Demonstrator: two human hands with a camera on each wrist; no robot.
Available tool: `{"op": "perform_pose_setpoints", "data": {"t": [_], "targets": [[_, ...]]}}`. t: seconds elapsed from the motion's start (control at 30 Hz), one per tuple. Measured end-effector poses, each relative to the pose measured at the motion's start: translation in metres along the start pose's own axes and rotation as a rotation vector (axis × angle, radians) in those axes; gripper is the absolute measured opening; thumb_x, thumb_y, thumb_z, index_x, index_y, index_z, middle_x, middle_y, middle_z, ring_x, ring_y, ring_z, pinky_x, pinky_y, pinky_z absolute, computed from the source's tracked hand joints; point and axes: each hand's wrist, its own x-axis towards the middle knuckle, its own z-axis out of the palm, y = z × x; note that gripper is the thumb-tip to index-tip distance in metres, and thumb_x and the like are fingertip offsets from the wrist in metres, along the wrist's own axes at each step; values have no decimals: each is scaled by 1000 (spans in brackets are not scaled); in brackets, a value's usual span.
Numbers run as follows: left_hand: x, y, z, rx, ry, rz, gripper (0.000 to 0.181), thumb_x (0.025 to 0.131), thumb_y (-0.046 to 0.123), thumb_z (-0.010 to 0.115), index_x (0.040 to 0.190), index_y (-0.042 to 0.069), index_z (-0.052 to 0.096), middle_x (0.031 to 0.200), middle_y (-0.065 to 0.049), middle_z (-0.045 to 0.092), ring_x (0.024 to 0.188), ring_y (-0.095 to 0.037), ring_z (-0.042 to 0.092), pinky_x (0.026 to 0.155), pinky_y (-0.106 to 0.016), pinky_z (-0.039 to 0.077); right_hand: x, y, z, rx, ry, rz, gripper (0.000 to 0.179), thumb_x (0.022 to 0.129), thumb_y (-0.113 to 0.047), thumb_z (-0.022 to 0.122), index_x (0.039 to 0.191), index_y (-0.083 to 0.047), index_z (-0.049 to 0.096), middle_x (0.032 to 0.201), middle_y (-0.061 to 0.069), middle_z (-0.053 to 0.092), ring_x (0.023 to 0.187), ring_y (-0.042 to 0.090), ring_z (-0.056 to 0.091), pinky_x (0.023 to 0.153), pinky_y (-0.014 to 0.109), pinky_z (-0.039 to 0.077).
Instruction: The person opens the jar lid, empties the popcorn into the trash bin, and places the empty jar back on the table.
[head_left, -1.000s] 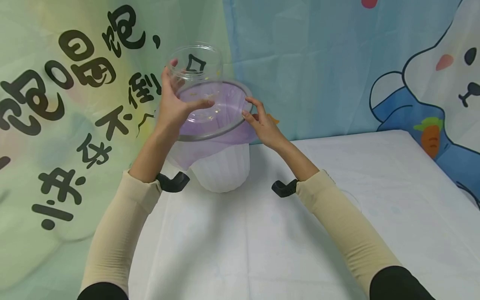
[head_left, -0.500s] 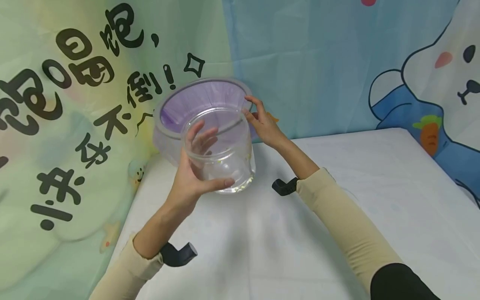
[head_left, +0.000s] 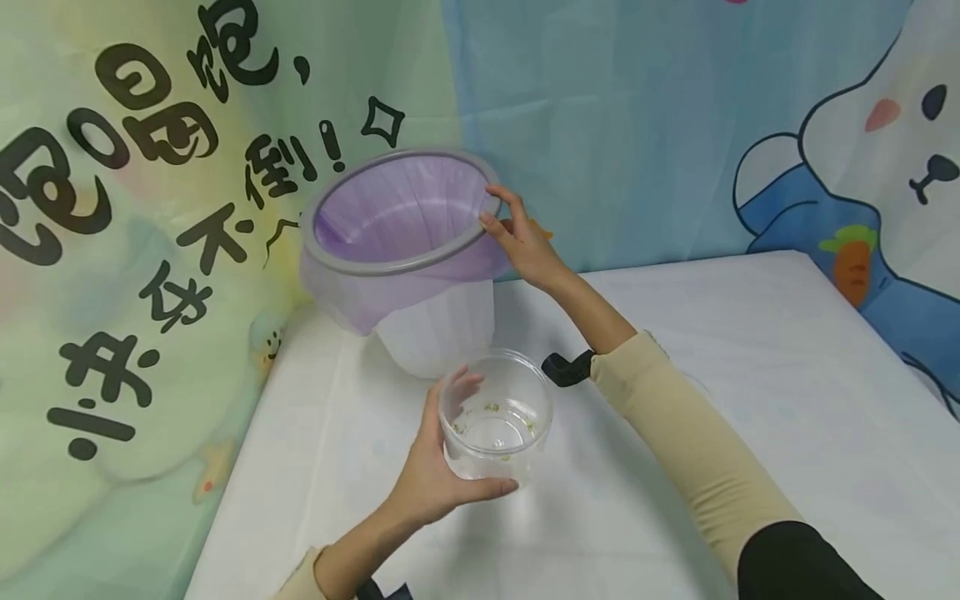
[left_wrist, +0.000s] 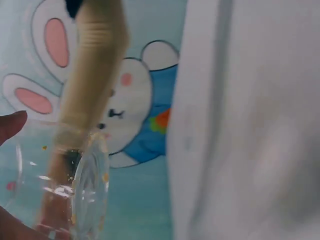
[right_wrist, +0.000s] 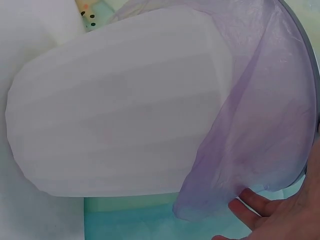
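My left hand (head_left: 435,475) holds a clear round plastic tub (head_left: 498,446) over the near part of the table, its mouth facing up. Small yellowish bits cling inside its bottom. In the left wrist view the tub (left_wrist: 90,185) shows between thumb and fingers, with specks along its base. Farther back stands a white ribbed trash bin (head_left: 438,325), lined with a purple bag (head_left: 405,200) whose edge folds down outside. A grey ring (head_left: 408,265) runs round the bin's mouth. My right hand (head_left: 528,246) pinches that ring at its right side; folds of the bag hang by those fingers in the right wrist view.
A white cloth (head_left: 645,467) covers the table. Behind it hangs a blue printed backdrop (head_left: 600,142) with a rabbit, and at the left a green one (head_left: 150,358) with black lettering. Black wrist mounts (head_left: 567,367) stick out beside the wrists.
My left hand has brought the tub from over the bin's mouth down toward me, and the tub has turned mouth up. The right hand stays on the bin's ring.
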Motion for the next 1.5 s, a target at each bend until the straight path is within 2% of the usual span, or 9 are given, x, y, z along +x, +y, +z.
{"op": "perform_pose_setpoints", "data": {"t": [0.13, 0.23, 0.4, 0.63, 0.83, 1.03, 1.17, 1.27, 1.5], "targets": [[-19, -34, 23, 14, 35, -97, 111, 55, 19, 89, 142, 27, 22, 139, 6, 38, 128, -18, 34, 103, -50, 26, 2, -1, 0, 4, -1, 2, 49, 101, -26, 35, 145, -21, 15, 128, 22, 42, 113, 29, 46, 86, 44, 36], [-29, -55, 41, -5, 52, -120, 111, 56, 23, 89, 143, 26, 20, 140, 4, 37, 127, -22, 36, 102, -50, 27, 1, -2, 0, -4, -4, 11, 50, 101, -27, 35, 146, -21, 14, 129, 22, 42, 116, 30, 45, 87, 45, 36], [-40, -78, 62, -10, 44, -98, 110, 57, 23, 89, 142, 19, 20, 141, 0, 35, 126, -27, 37, 100, -47, 32, -1, -4, -2, -5, 1, 10, 50, 101, -26, 35, 146, -21, 13, 131, 22, 41, 117, 30, 45, 88, 46, 36], [-45, -101, 75, 108, 34, -45, 110, 56, 24, 89, 141, 19, 19, 139, -1, 37, 123, -25, 40, 98, -48, 34, -1, -4, -3, 1, 9, 9, 51, 101, -27, 36, 146, -21, 14, 134, 18, 38, 112, 30, 46, 82, 42, 36], [-45, -109, 79, 90, 62, -54, 111, 53, 25, 90, 140, 21, 21, 139, 2, 38, 122, -25, 42, 100, -44, 34, -1, -4, -1, -13, 20, 12, 49, 101, -26, 36, 145, -22, 15, 119, 21, 49, 101, 28, 49, 73, 36, 35], [-48, -115, 82, 74, 56, -96, 114, 53, 25, 90, 141, 24, 17, 142, 5, 34, 125, -22, 39, 102, -43, 31, 1, -2, 0, -9, 20, 6, 49, 101, -25, 35, 146, -21, 14, 125, 19, 46, 103, 28, 49, 74, 37, 35], [-48, -117, 84, 62, 67, -90, 115, 53, 24, 90, 141, 22, 17, 142, 2, 35, 125, -23, 39, 103, -43, 30, 2, -1, 1, 0, 10, 1, 50, 101, -25, 34, 146, -21, 12, 139, 14, 36, 112, 30, 46, 83, 44, 36], [-49, -118, 85, 55, 71, -96, 115, 53, 23, 90, 141, 23, 18, 142, 2, 36, 124, -23, 40, 103, -42, 30, 2, 0, 1, -1, 6, 7, 50, 101, -25, 34, 146, -21, 12, 148, 6, 22, 119, 31, 43, 90, 48, 35], [-49, -114, 84, 38, 66, -114, 115, 52, 22, 90, 142, 23, 18, 142, 2, 36, 124, -23, 39, 103, -41, 30, 1, -1, 3, -10, 15, 14, 50, 101, -27, 34, 146, -21, 13, 141, 11, 32, 108, 29, 47, 79, 41, 35]]}}
